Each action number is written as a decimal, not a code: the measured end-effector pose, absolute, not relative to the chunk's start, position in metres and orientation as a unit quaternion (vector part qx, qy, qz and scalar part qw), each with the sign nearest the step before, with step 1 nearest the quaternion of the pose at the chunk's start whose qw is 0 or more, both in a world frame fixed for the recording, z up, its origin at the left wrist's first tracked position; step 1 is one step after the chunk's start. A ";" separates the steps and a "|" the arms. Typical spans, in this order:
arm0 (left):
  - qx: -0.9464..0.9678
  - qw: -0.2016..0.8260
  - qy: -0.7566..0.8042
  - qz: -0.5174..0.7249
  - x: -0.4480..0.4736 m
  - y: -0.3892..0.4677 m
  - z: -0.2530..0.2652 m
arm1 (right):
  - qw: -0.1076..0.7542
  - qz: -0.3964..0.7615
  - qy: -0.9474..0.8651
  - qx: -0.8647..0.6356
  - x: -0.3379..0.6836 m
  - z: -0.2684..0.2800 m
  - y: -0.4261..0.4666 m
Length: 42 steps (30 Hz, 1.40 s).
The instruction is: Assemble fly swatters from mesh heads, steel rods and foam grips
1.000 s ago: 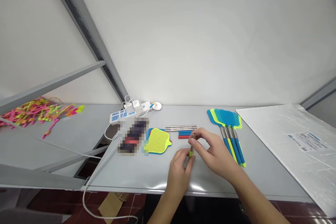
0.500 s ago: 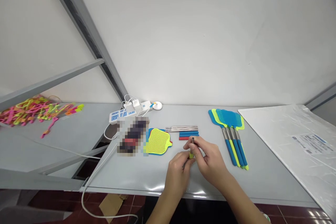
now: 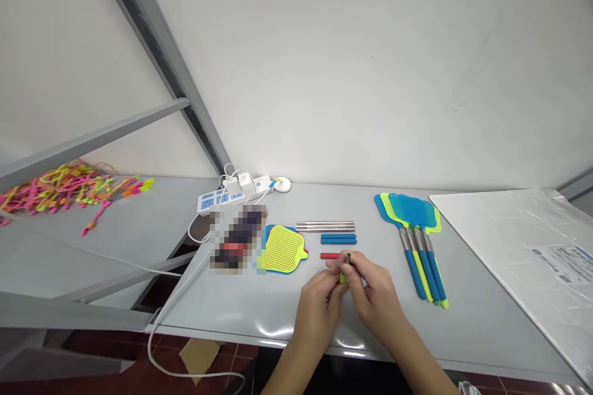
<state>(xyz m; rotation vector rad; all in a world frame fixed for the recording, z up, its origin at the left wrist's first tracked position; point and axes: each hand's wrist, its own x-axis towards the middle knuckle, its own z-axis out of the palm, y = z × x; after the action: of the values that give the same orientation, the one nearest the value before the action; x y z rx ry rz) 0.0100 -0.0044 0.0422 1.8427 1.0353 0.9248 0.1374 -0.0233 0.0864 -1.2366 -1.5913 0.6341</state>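
Observation:
Near the table's front, my left hand (image 3: pixel 319 302) is closed around a yellow-green handle grip (image 3: pixel 343 276), most of it hidden by the fingers. My right hand (image 3: pixel 377 287) pinches a metal rod (image 3: pixel 348 257) at the upper end of that grip, its dark tip pointing up. Just beyond the fingertips lies a red handle grip (image 3: pixel 328 255), partly covered by the right hand. Farther back are blue handle grips (image 3: pixel 338 239) and several thin metal rods (image 3: pixel 325 226). Left of them rests a stack of fly swatter heads (image 3: pixel 285 250), yellow-green on top.
Several fly swatters with handles (image 3: pixel 419 247) lie fanned at the right, beside a large white wrapped panel (image 3: pixel 500 241). At the left are a power strip (image 3: pixel 220 200) with cables and a pixelated patch (image 3: pixel 238 241). Colourful strips (image 3: pixel 69 191) lie on the far-left table.
The red handle grip now lies apart from the blue ones, closer to me. Both hands keep hold of the yellow-green grip and rod. The view has shifted slightly.

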 end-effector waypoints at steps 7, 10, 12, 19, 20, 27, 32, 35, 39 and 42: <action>0.721 0.426 0.409 0.362 0.010 -0.004 0.044 | 0.487 0.262 -0.650 -0.521 0.139 0.081 -0.022; 0.714 0.428 0.416 0.366 0.010 -0.004 0.043 | 0.481 0.280 -0.642 -0.527 0.140 0.082 -0.021; 0.711 0.430 0.419 0.367 0.010 -0.004 0.043 | 0.472 0.288 -0.640 -0.533 0.140 0.082 -0.020; 0.728 0.422 0.427 0.330 0.008 0.000 0.047 | 0.450 0.289 -0.620 -0.574 0.151 0.081 -0.018; 0.728 0.424 0.429 0.327 0.007 0.001 0.048 | 0.451 0.292 -0.614 -0.579 0.154 0.080 -0.018; 0.736 0.420 0.427 0.316 0.007 0.006 0.047 | 0.462 0.286 -0.604 -0.584 0.177 0.084 -0.005; 0.766 0.381 0.408 0.318 0.009 0.006 0.045 | 0.462 0.245 -0.615 -0.590 0.181 0.084 0.010; 0.777 0.345 0.410 0.331 0.002 0.006 0.049 | 0.457 0.238 -0.622 -0.589 0.180 0.081 0.013; 0.787 0.229 0.431 0.378 -0.025 0.014 0.054 | 0.454 0.225 -0.624 -0.595 0.180 0.080 0.014; 0.769 0.125 0.500 0.379 -0.051 0.023 0.051 | 0.454 0.221 -0.620 -0.600 0.178 0.079 0.014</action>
<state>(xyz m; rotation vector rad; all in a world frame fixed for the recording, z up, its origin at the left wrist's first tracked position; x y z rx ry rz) -0.0506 0.0225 0.0510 2.2395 1.4564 1.1038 0.1782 0.0142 0.0790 -1.4816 -1.5303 0.5450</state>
